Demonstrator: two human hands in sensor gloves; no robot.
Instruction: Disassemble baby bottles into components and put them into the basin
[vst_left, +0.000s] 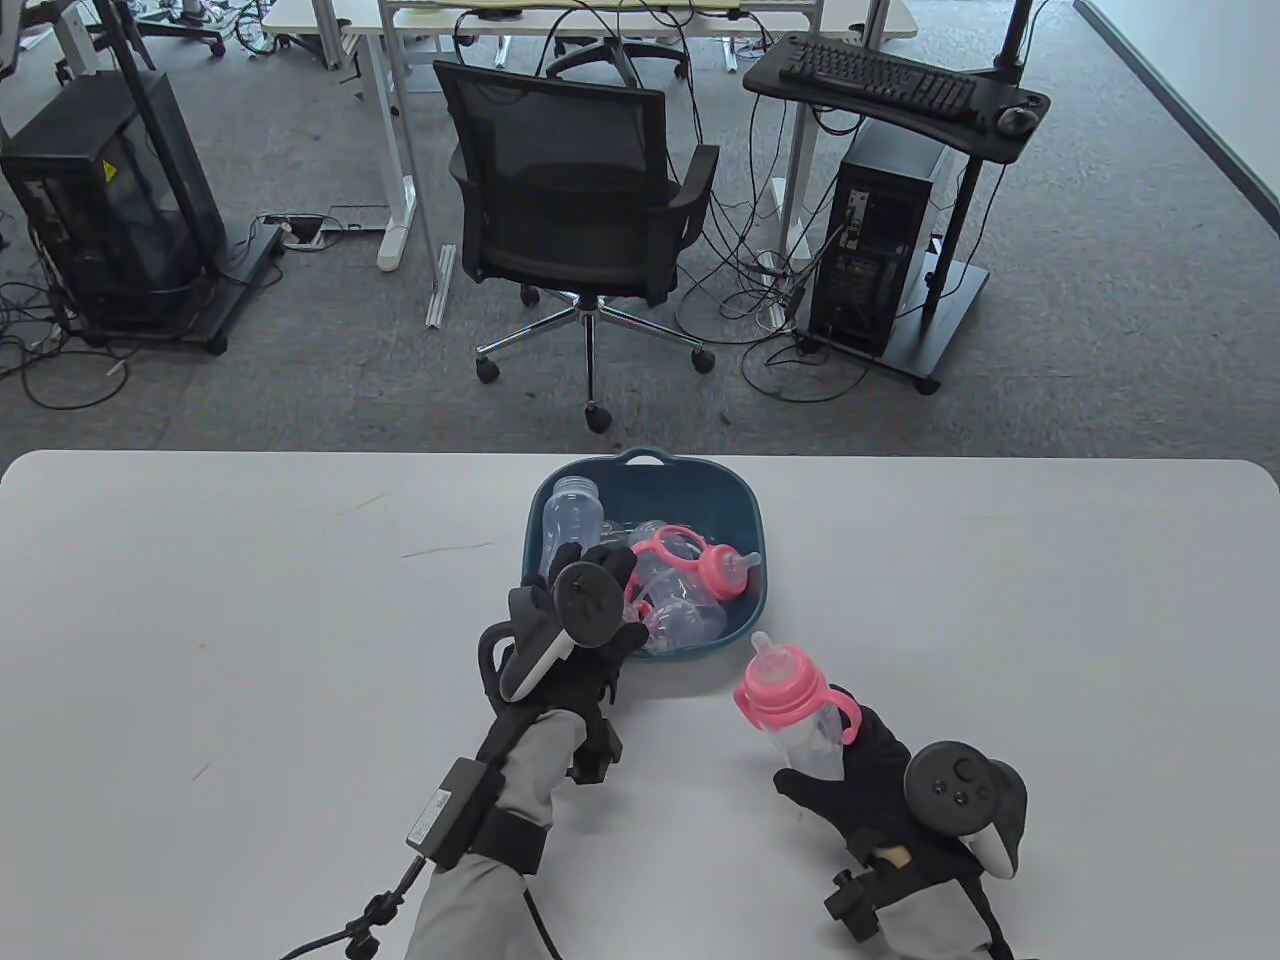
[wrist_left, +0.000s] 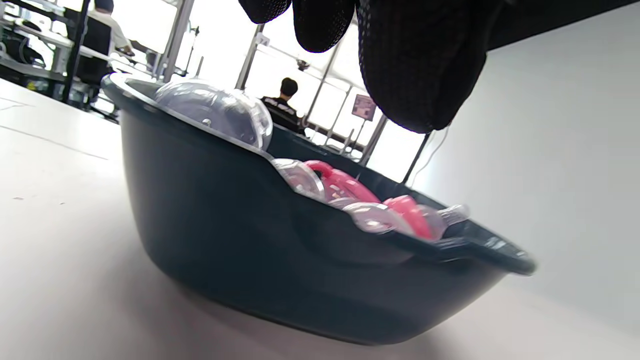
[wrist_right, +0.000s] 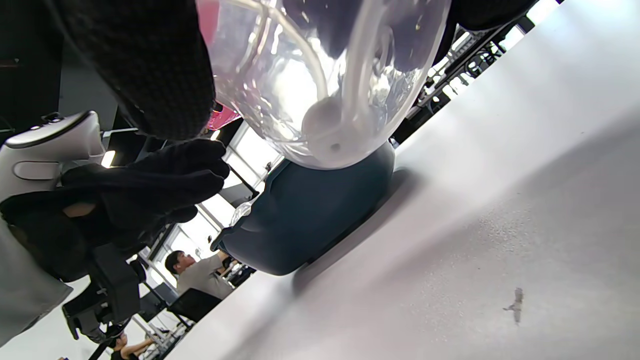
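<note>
A dark teal basin stands at the table's far middle, holding clear bottle bodies and pink handled collars. My right hand grips a clear baby bottle with pink collar, handles and teat, tilted, just off the basin's near right corner. In the right wrist view the bottle's clear base fills the top, with a straw inside. My left hand hovers over the basin's near left rim; its fingers hang loose and hold nothing above the basin.
The white table stretches wide on both sides of the basin. Beyond its far edge stand an office chair, a computer cart and cables on the carpet.
</note>
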